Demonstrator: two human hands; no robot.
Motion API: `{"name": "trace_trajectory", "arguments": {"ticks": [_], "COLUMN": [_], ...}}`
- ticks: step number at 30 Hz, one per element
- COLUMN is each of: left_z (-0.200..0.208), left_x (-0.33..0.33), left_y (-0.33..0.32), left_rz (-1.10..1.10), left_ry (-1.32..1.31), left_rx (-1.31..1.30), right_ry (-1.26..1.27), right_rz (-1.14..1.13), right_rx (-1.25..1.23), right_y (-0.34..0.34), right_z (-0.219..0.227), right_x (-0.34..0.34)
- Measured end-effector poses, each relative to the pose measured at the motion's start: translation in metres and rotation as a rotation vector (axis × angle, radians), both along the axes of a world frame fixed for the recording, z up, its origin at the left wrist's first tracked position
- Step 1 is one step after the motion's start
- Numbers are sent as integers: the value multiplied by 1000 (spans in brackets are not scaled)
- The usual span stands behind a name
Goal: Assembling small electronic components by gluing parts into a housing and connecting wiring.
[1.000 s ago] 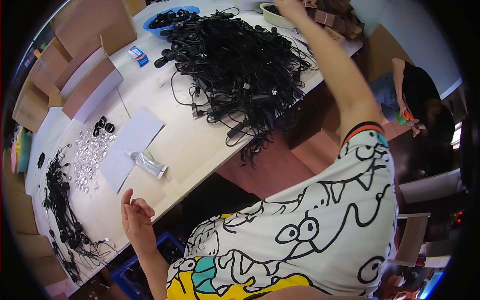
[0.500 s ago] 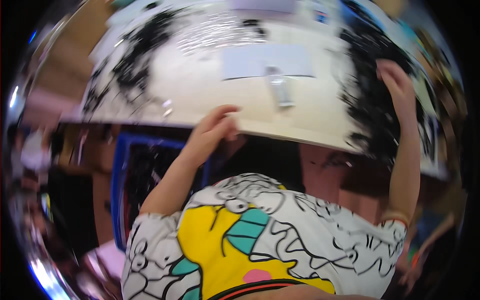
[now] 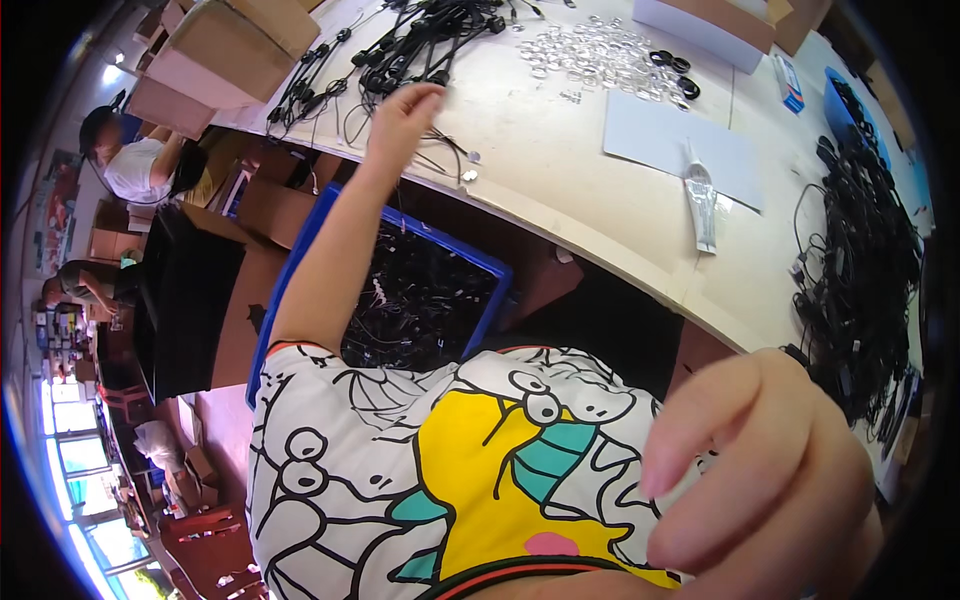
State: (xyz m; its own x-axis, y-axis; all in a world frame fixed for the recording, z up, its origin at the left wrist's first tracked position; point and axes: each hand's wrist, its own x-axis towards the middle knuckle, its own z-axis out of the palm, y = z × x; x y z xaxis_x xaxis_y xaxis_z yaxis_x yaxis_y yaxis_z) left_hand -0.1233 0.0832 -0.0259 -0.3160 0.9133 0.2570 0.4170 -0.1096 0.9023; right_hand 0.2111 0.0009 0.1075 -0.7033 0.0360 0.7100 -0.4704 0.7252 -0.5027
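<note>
My left hand [image 3: 403, 130] is over the near edge of a heap of black cables [image 3: 430, 45] at the table's back left. Its fingers are bent and drawn together; whatever they might hold is hidden. My right hand [image 3: 770, 490] looms large at the lower right, raised off the table in front of my patterned shirt. Its fingers are loosely curled with gaps between them, and I see nothing held. Farther off, a pale squeeze tube [image 3: 702, 205] with a pointed nozzle lies partly on a white sheet [image 3: 655, 140].
Many clear, shiny round pieces [image 3: 590, 50] are spread at the back, beside several black rings [image 3: 675, 68]. A larger black cable pile [image 3: 860, 270] covers the table's right side. Below the edge sits a blue crate [image 3: 490, 262] of dark cables. Two people are at the far left.
The view has swung left and sharpened. My left hand has moved to the left cable heap. My right hand has left the right cable pile and come up close.
</note>
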Motion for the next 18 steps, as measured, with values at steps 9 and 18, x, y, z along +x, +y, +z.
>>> {"name": "trace_trajectory", "arguments": {"ticks": [9,18], "left_z": [-14,-34], "left_x": [-194,-222], "left_y": [91,172], "left_rz": [540,474], "left_ry": [644,826], "left_rx": [-27,-384], "right_ry": [-22,-204], "right_rz": [-287,-465], "right_rx": [-246,-54], "right_y": [93,120], "right_z": [-119,-148], "right_x": [-87,-84]}}
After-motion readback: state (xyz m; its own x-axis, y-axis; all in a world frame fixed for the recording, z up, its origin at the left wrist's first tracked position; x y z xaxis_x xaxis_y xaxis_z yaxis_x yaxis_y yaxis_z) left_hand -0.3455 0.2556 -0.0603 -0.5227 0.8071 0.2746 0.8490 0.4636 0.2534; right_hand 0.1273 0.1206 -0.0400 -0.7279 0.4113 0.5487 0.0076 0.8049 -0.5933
